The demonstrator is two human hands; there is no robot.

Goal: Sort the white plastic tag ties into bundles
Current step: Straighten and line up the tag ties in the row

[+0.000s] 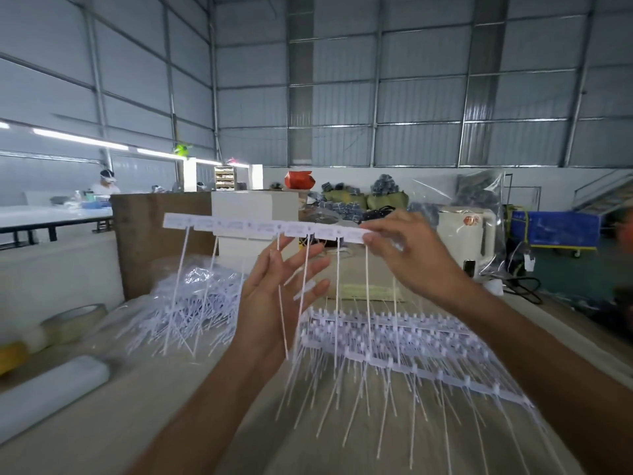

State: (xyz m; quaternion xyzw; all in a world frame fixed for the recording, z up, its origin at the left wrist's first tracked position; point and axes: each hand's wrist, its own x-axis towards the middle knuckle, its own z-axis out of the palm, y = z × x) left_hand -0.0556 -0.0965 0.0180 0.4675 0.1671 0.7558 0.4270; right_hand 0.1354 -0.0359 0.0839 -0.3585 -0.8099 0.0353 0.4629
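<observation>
A strip of white tag ties (239, 226) is held up level in front of me, its thin tails hanging down. My right hand (407, 250) pinches the strip's right end. My left hand (279, 296) is spread below the strip, its straight fingers combing between the hanging tails. On the table to the right lies a neat stack of tie strips (404, 341) in rows. To the left is a loose tangled heap of ties (191, 303) on clear plastic.
A tape roll (73, 322) and a white tube (51, 392) lie at the table's left. A brown board (154, 241) and a white box (253, 207) stand behind the heap. Bags and carts fill the back right; a person sits at a far left table.
</observation>
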